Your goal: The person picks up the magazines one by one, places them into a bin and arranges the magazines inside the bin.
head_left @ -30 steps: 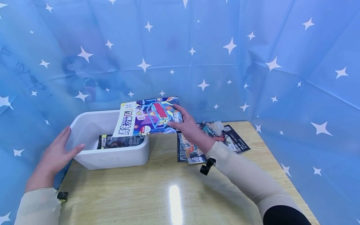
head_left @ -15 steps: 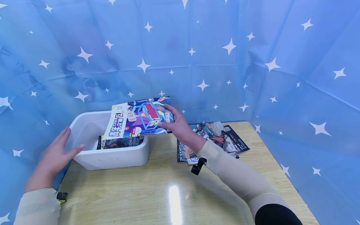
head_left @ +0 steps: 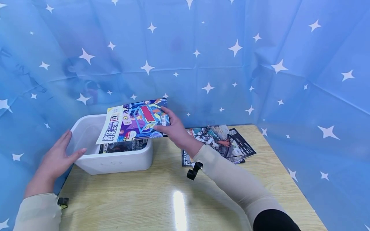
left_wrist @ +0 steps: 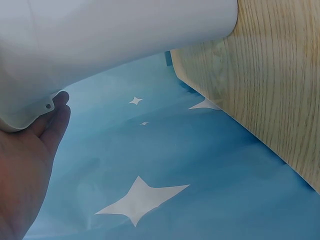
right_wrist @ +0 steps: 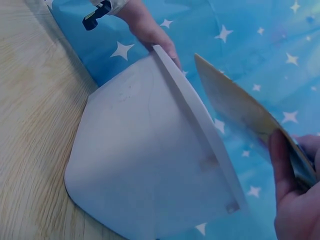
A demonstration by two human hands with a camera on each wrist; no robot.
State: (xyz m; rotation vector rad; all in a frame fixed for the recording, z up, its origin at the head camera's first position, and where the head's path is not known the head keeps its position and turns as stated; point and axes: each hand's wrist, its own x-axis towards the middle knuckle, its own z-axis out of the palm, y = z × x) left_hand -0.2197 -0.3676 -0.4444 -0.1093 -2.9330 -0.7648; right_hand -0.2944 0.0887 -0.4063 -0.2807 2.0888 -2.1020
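Note:
My right hand pinches the right end of a colourful magazine, thumb on the cover. The magazine is held over a white plastic bin, its white titled end reaching over the bin's inside. In the right wrist view, the magazine appears edge-on, beside the bin's rim. My left hand rests at the bin's left end, fingers straight along the outside and thumb stretched over the front rim. A dark magazine lies inside the bin, partly covered by the held one.
On the table's back right lies a loose pile of overlapping magazines, partly behind my right forearm. A blue star-printed curtain hangs close behind and beside the table. The bin stands near the table's left edge.
My right hand has carried the colourful magazine leftward, farther over the bin. More of the pile on the right now shows. The left hand and the bin have stayed put.

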